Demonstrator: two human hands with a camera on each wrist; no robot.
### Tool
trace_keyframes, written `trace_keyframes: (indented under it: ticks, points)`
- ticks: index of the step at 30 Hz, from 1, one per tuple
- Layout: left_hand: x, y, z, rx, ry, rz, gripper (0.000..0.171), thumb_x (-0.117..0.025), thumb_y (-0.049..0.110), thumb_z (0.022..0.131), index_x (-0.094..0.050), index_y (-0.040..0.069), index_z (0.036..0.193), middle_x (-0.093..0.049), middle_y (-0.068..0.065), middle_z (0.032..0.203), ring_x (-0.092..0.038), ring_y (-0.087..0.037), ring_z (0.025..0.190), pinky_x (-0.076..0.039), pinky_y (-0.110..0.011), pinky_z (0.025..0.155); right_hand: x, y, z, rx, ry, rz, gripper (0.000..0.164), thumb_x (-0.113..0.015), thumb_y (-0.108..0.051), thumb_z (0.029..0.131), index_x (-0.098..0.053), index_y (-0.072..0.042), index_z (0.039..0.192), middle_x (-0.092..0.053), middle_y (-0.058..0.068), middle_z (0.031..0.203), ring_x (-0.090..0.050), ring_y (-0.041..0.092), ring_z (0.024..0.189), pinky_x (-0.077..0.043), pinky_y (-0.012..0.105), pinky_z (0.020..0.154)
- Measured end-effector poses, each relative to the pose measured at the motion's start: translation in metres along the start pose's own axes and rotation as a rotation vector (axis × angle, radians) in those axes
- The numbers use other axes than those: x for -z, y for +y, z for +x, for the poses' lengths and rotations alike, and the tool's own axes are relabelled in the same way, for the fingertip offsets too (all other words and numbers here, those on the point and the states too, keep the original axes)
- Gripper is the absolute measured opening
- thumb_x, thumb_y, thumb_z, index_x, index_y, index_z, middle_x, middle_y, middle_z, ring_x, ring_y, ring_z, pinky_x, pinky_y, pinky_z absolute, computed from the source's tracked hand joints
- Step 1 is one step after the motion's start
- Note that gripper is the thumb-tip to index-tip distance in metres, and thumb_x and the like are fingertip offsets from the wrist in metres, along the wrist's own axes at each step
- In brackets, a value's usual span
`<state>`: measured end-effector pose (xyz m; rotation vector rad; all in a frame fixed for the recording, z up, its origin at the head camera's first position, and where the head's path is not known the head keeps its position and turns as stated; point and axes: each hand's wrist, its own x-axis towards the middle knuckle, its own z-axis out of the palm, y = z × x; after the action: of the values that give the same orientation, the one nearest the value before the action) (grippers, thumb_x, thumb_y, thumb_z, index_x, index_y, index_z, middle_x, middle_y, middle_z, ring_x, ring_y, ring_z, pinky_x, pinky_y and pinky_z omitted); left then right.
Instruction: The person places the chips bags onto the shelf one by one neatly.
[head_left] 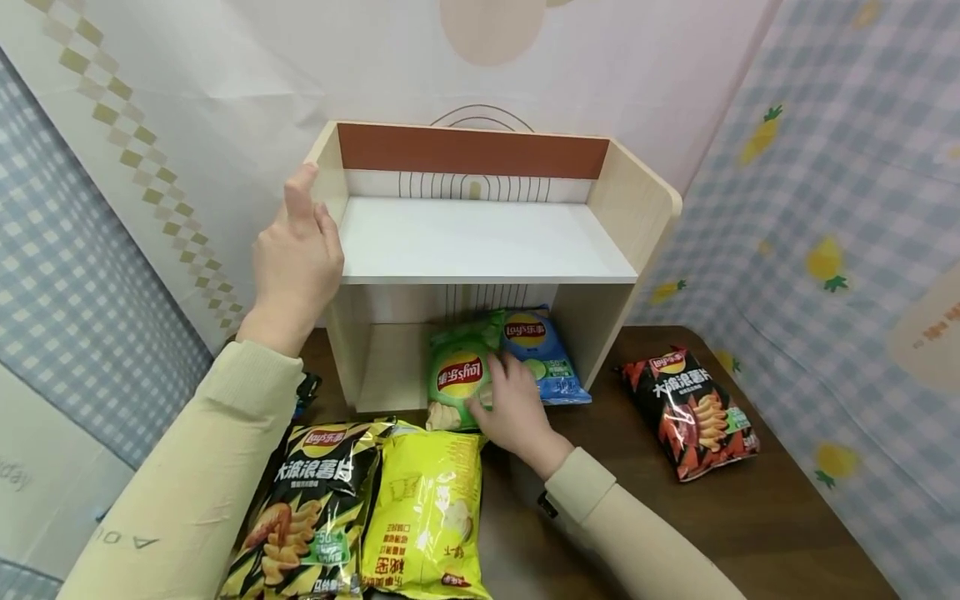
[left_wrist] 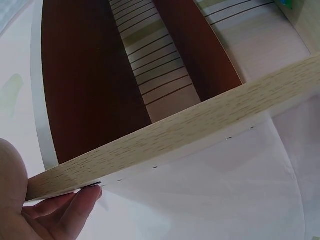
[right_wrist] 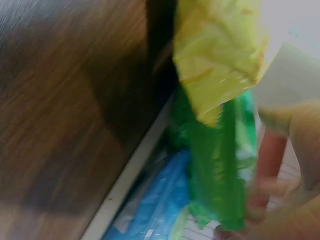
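Note:
A small two-tier wooden shelf with a white middle board stands at the back. My left hand grips the front edge of its left side panel, the wood between thumb and fingers in the left wrist view. In the lower compartment a green chip bag leans beside a blue chip bag, which stands to its right. My right hand rests its spread fingers on the front right side of the green bag. The right wrist view is blurred, with thumb and fingers beside the green bag.
A black chip bag and a yellow chip bag lie in front of the shelf. A black-and-red chip bag lies on the dark wooden table to the right. Patterned cloth hangs around the sides.

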<state>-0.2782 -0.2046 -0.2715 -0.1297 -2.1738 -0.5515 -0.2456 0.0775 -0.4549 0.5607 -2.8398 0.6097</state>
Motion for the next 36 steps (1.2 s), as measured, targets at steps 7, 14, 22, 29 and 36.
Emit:
trace_keyframes:
  ticks: [7,14,22,29,36]
  points:
    - [0.001,0.001,0.002,0.025,-0.032,0.014,0.036,-0.026,0.028,0.104,-0.024,0.022,0.139,-0.060,-0.030,0.113,-0.049,-0.047,0.053,-0.039,-0.056,0.051,0.000,-0.004,-0.001,0.092,-0.192,-0.086,0.082,-0.073,-0.044,0.085,-0.033,-0.017,0.151,-0.014,0.022,0.157,-0.021,0.041,0.140,-0.026,0.053,0.109]
    - [0.001,0.001,0.001,0.022,-0.021,0.005,0.035,-0.027,0.026,0.104,-0.024,0.023,0.139,-0.060,-0.030,0.110,-0.048,-0.047,0.052,-0.038,-0.056,0.051,-0.011,-0.009,0.013,0.074,-0.226,-0.063,0.076,-0.068,-0.042,0.089,-0.033,-0.016,0.151,-0.013,0.023,0.157,-0.026,0.041,0.139,-0.035,0.051,0.104]
    - [0.001,0.002,0.001,0.027,-0.030,0.012,0.036,-0.026,0.027,0.103,-0.024,0.023,0.140,-0.061,-0.030,0.108,-0.049,-0.046,0.053,-0.038,-0.056,0.051,-0.020,-0.009,0.032,0.021,-0.226,-0.049,0.071,-0.064,-0.044,0.091,-0.036,-0.016,0.150,-0.018,0.023,0.156,-0.034,0.041,0.135,-0.039,0.049,0.101]
    - [-0.001,0.002,0.000,0.022,-0.022,0.003,0.036,-0.027,0.027,0.104,-0.025,0.023,0.139,-0.060,-0.029,0.114,-0.048,-0.045,0.052,-0.039,-0.055,0.051,-0.023,-0.003,0.031,0.007,-0.234,-0.018,0.070,-0.063,-0.045,0.092,-0.035,-0.019,0.151,-0.019,0.023,0.156,-0.035,0.043,0.134,-0.040,0.051,0.099]
    - [0.000,0.002,0.001,0.025,-0.027,0.008,0.037,-0.026,0.028,0.104,-0.024,0.024,0.141,-0.061,-0.028,0.104,-0.047,-0.043,0.051,-0.037,-0.053,0.050,-0.019,-0.003,0.023,0.004,-0.221,0.042,0.071,-0.061,-0.046,0.092,-0.034,-0.017,0.151,-0.020,0.020,0.156,-0.030,0.039,0.137,-0.038,0.052,0.102]
